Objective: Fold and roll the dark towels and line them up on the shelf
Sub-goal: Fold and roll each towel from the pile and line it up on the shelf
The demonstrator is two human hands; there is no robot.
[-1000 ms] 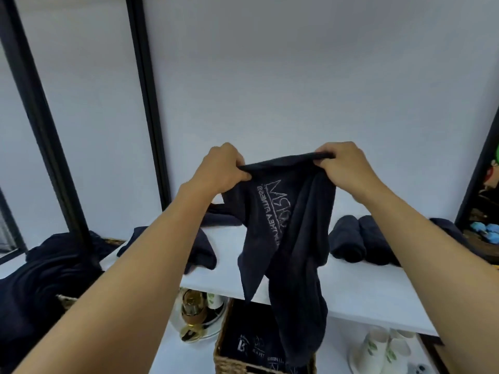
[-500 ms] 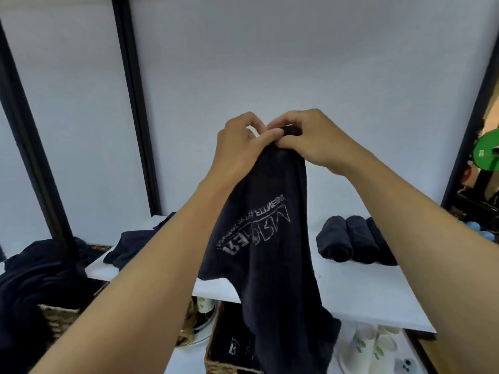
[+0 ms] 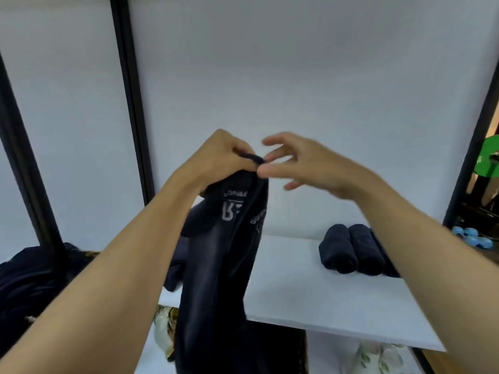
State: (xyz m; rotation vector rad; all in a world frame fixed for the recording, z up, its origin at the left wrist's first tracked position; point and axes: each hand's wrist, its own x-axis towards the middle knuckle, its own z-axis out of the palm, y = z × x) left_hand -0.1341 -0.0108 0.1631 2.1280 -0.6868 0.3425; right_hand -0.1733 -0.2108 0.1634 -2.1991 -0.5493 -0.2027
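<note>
A dark towel [image 3: 216, 265] with pale lettering hangs folded lengthwise in front of the white shelf [image 3: 310, 300]. My left hand [image 3: 218, 160] grips both of its top corners together. Just to the right, my right hand [image 3: 305, 163] hovers with fingers spread, holding nothing, its fingertips close to the gripped corners. Rolled dark towels [image 3: 353, 249] lie side by side at the right of the shelf, partly behind my right forearm. Another loose dark towel [image 3: 175, 271] lies on the shelf behind the hanging one.
A pile of dark towels [image 3: 29, 279] fills a basket at the left. Black frame posts [image 3: 129, 90] stand against the white wall. Below the shelf are paper cups [image 3: 375, 360] and glassware [image 3: 163, 330]. Blue and green objects [image 3: 475, 236] sit at the far right.
The towel's top edge was stretched between both hands, then the corners were brought together. Now my left hand holds both corners and my right hand has let go and opened.
</note>
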